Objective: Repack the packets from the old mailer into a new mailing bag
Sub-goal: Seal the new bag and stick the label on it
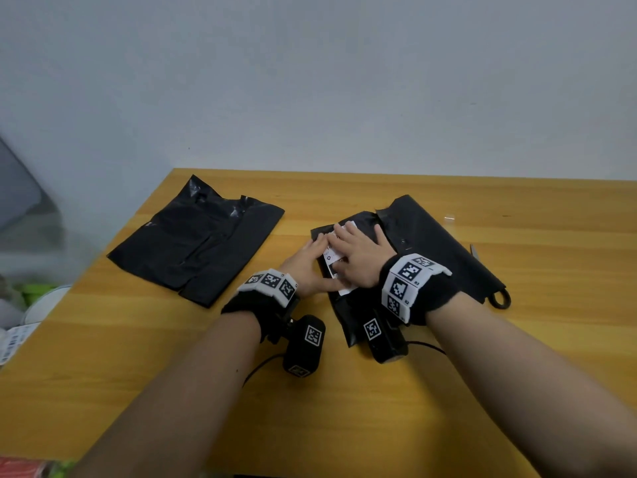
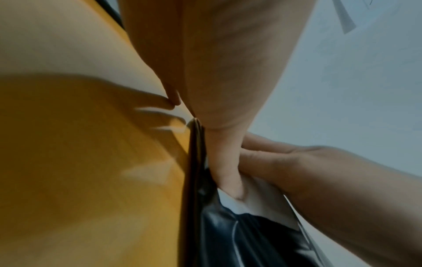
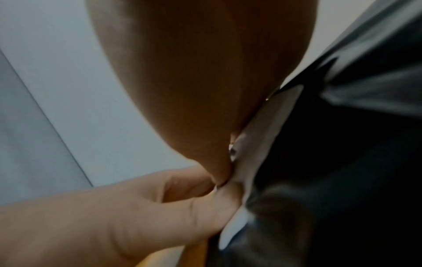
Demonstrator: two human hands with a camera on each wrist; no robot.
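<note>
A black mailer (image 1: 344,313) with a white shipping label (image 1: 331,259) lies on the wooden table (image 1: 379,408), right of centre. Both my hands lie flat on that label. The left hand (image 1: 308,265) rests on the label's left edge, its thumb (image 2: 228,171) pressing the white label (image 2: 260,196). My right hand (image 1: 360,257) covers the label's right part with straight fingers. A second black mailing bag (image 1: 194,243) lies flat and apart at the left. In the right wrist view the label (image 3: 258,144) sits on black plastic (image 3: 331,162). No packets are visible.
More black plastic (image 1: 444,243) spreads out to the right of my hands. A dark ring handle (image 1: 501,300) and a grey blade tip (image 1: 474,251), probably scissors, stick out from under it. Clutter sits off the table's left edge (image 1: 31,305). The wall stands close behind.
</note>
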